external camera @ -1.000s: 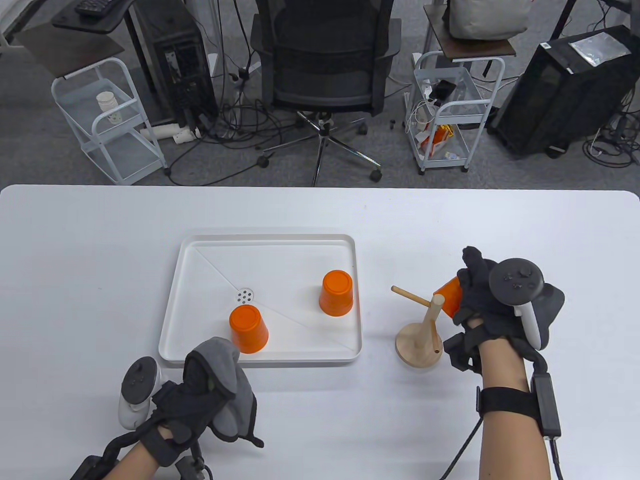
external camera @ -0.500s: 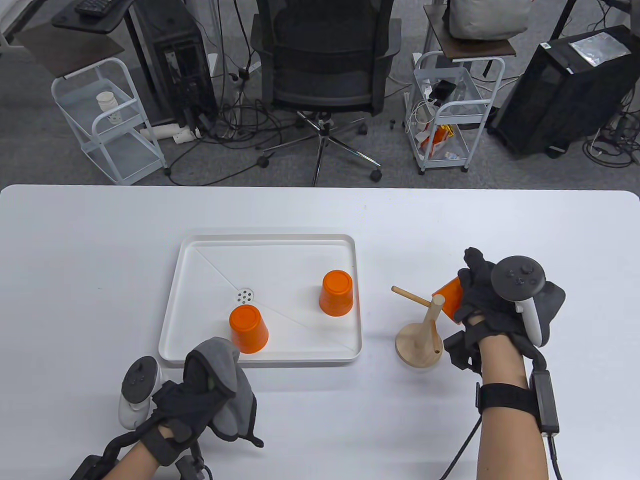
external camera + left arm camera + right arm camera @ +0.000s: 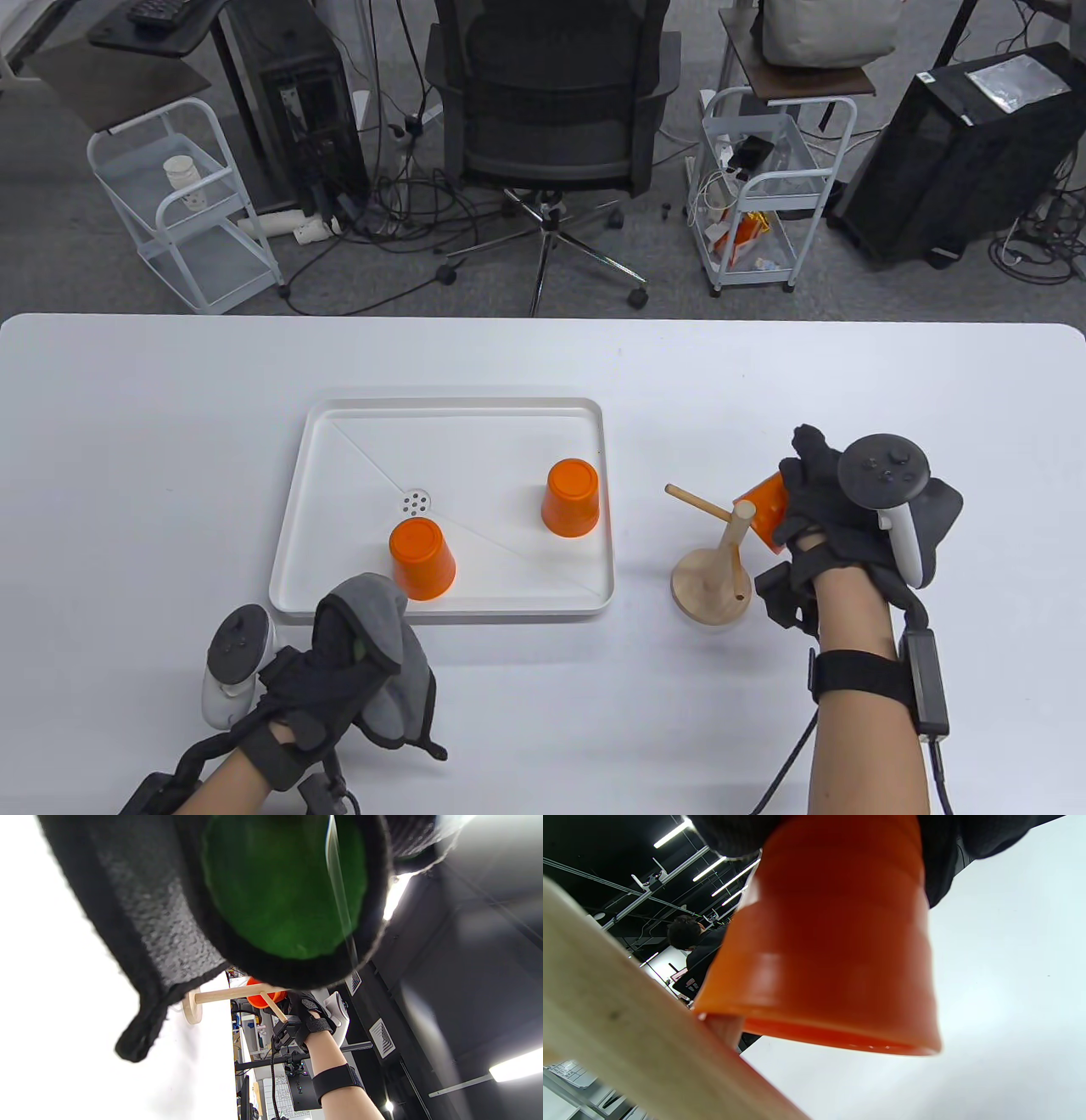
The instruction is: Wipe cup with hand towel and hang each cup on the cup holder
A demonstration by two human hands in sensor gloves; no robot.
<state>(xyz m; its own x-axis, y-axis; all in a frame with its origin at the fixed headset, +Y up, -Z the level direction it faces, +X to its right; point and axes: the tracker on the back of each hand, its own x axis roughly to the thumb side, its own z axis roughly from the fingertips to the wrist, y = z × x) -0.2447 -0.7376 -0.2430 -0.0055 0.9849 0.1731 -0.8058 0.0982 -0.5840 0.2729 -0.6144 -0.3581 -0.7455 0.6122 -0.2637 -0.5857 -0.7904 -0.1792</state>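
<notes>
Now right hand [image 3: 836, 518] clamped around orange cup [image 3: 764, 507] at right of frame, cup tilted, mouth toward cup holder [image 3: 721, 560], left hand [image 3: 331, 671] gripping hand towel [image 3: 386, 645] at lower left, right wrist view alone showing a peg entering the cup rim.

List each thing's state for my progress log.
Held cup: tilted, gripped by right hand, on a holder peg.
Left tray cup: upside down.
Right tray cup: upside down.
Holder: upright on table; left peg bare.
Towel: held by left hand.
Tray: holds two cups.
</notes>
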